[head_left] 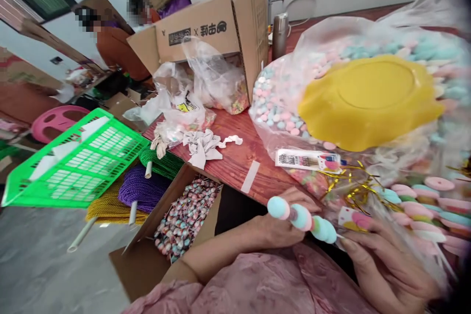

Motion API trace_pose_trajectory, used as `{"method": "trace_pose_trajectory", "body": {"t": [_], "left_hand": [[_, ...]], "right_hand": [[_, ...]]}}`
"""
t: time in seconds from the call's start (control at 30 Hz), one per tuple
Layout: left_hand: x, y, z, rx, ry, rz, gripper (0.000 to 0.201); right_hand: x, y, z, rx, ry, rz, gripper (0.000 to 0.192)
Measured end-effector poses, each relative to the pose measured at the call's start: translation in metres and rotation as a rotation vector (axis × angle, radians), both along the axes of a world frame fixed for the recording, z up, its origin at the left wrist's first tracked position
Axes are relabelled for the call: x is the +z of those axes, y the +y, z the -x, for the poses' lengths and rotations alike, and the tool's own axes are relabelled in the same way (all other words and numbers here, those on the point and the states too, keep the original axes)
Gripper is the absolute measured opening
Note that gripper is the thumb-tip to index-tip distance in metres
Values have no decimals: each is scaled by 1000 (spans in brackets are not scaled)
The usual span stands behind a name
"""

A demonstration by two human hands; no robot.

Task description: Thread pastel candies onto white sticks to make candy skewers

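A marshmallow skewer [302, 217], with blue and pink pieces and a darker bit between them, points up and left. My right hand [386, 260] pinches its thin white stick. Just beyond those fingers lies a printed clear wrapper [353, 219]. Behind the skewer is my left hand [281, 225], near the table edge. Its fingertips are partly covered by the marshmallows, so its grip does not show. On the right lie several similar marshmallow skewers [423, 206]. Gold twist ties [355, 184] are scattered beside the wrapper.
A big clear bag of marshmallows [279, 103] bears a yellow scalloped tray [375, 95]. At the left are a cardboard box of small wrapped candies [187, 211], coloured cord bundles [142, 191] and a green basket [84, 167]. Two people [119, 51] sit farther back.
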State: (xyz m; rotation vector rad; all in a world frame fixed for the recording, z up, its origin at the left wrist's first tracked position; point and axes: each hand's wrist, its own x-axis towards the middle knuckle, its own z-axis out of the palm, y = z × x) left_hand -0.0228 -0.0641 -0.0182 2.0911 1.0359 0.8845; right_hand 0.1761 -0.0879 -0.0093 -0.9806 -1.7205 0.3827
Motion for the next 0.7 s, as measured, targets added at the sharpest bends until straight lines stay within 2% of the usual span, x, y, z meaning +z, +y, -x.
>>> {"method": "trace_pose_trajectory", "body": {"t": [0.1,0.2,0.33,0.43,0.53,0.63,0.7], "left_hand": [[7,7,10,39,172,-132,21],[11,13,24,77,238,-255,16],[-2,17,32,127,232,-388,15],[-15,13,28,172,259,-353,18],[-25,3,22,189,346,-283,20],[-25,-2,20,158,417,-298,22],[-19,0,22,148,388,-319,20]], "right_hand": [[1,-2,4,-11,67,123,11],[1,-2,8,28,119,242,11],[-2,4,12,61,247,366,16],[-5,9,14,110,323,462,18],[-5,10,15,113,305,457,17],[-2,9,15,108,268,411,18],[0,8,14,115,242,403,18]]}}
